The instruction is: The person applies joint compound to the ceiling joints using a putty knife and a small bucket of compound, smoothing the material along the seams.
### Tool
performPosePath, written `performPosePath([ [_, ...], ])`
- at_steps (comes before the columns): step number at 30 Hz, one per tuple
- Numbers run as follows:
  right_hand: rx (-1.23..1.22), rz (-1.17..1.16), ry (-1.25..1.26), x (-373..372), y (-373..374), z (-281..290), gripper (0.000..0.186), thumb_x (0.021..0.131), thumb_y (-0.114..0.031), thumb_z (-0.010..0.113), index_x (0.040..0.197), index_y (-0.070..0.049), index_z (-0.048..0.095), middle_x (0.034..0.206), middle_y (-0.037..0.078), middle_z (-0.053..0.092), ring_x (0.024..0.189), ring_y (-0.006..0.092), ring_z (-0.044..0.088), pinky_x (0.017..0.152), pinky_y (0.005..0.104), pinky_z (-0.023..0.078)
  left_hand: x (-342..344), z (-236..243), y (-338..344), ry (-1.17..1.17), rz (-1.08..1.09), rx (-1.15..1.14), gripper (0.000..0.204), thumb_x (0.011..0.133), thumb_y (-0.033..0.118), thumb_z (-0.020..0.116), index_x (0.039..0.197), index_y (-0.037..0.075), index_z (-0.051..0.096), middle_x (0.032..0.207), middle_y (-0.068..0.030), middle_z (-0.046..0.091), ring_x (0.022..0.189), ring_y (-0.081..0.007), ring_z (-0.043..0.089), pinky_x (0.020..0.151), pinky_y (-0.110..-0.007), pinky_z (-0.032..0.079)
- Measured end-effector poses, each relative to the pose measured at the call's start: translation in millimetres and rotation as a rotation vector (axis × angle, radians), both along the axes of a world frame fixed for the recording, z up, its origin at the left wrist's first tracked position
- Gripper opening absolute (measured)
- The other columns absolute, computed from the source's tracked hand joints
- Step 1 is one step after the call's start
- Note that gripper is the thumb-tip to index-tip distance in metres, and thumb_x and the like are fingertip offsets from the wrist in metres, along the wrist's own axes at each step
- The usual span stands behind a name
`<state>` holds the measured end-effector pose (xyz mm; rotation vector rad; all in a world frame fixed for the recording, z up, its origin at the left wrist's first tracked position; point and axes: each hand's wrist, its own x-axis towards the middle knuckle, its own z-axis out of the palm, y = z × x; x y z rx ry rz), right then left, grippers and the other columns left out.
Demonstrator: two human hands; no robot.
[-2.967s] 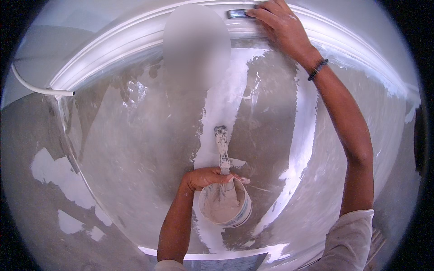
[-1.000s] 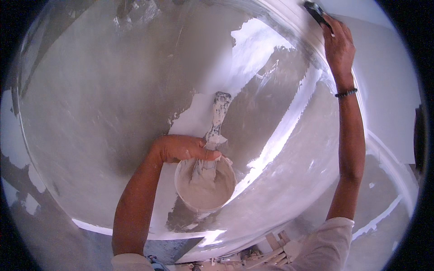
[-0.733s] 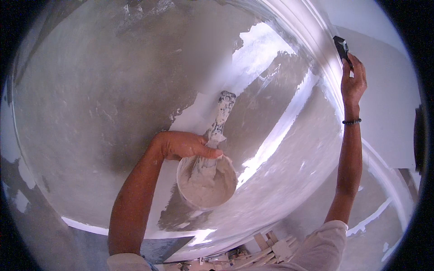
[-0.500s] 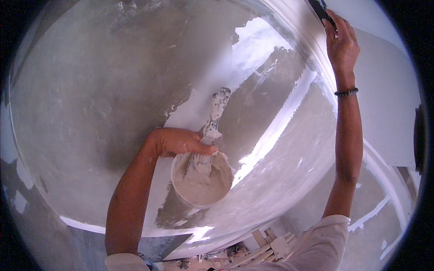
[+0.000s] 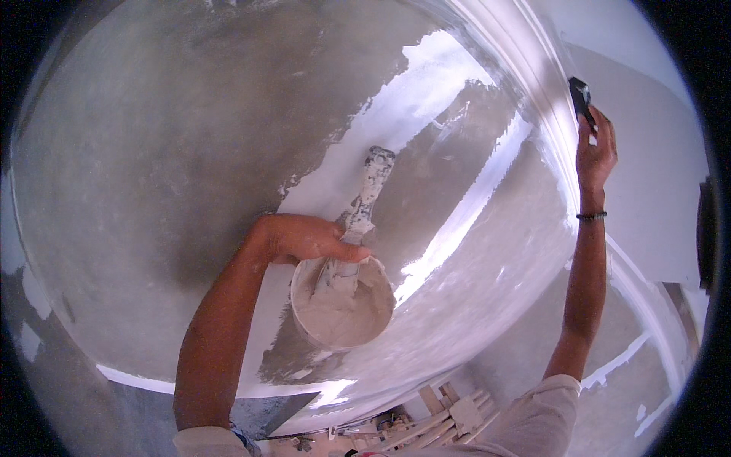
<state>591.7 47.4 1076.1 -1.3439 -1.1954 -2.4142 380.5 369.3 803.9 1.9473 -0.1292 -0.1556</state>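
Note:
My left hand (image 5: 304,238) grips a round tub (image 5: 311,336) by its rim, the thumb laid over the top. Pale, creamy filler (image 5: 354,316) sits inside the tub. A putty knife (image 5: 371,186) stands tilted in it, blade in the paste and smeared handle sticking up, with my thumb across it. High on the right, my right hand (image 5: 596,156) is closed around a small black tool (image 5: 580,93) with a pale smear; its exact kind is unclear. That tool is at the edge of the white cornice moulding (image 5: 547,76), beside the smooth pale surface.
A grey plastered wall (image 5: 190,152) fills most of the view, with white filler strips (image 5: 468,209) across it. Below lie wooden planks and boards (image 5: 449,423) among clutter. A dark object (image 5: 707,236) is at the far right edge.
My right hand has come down along the moulding with the black tool, toward the right and nearer me. My left hand, tub and putty knife stay almost still.

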Motion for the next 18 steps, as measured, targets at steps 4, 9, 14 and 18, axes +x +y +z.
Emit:
performPosePath([
  [4,-0.043,0.075,-0.136,-26.7,44.9,11.0,0.023,0.085,-0.015,0.066,0.108,-0.014,0.065,0.102,0.007,0.066,0.090,0.0216,0.065,0.077,0.0335,0.053,-1.5,-3.1,1.5,-0.030,-0.050,-0.118,0.067,0.081,0.050,0.064,0.114,-0.008,0.057,0.118,-0.0184,0.059,0.111,-0.0271,0.055,0.099,-0.033,0.038],
  [9,-0.074,0.077,-0.201,-64.6,92.1,29.9,0.025,0.085,-0.017,0.066,0.110,-0.016,0.064,0.104,0.006,0.066,0.089,0.0220,0.065,0.073,0.0335,0.054,-6.3,-1.7,2.0,-0.045,-0.047,-0.153,0.065,0.081,0.047,0.065,0.114,-0.008,0.058,0.118,-0.0174,0.060,0.113,-0.0262,0.053,0.101,-0.031,0.037],
  [14,0.038,-0.059,-0.196,-49.2,94.2,37.1,0.027,0.087,-0.021,0.065,0.113,-0.019,0.064,0.107,0.005,0.066,0.088,0.0197,0.066,0.068,0.0323,0.057,-3.2,-1.8,3.0,0.010,-0.075,-0.161,0.066,0.080,0.049,0.066,0.112,-0.008,0.059,0.118,-0.0175,0.060,0.112,-0.0274,0.055,0.100,-0.031,0.038],
  [18,0.013,-0.013,-0.086,-29.5,65.2,20.8,0.023,0.085,-0.016,0.064,0.108,-0.015,0.065,0.102,0.006,0.065,0.091,0.0236,0.063,0.076,0.0354,0.052,-9.0,3.7,2.2,-0.009,0.048,0.012,0.069,0.078,0.051,0.066,0.113,-0.008,0.059,0.118,-0.0181,0.059,0.110,-0.0282,0.056,0.099,-0.031,0.039],
])
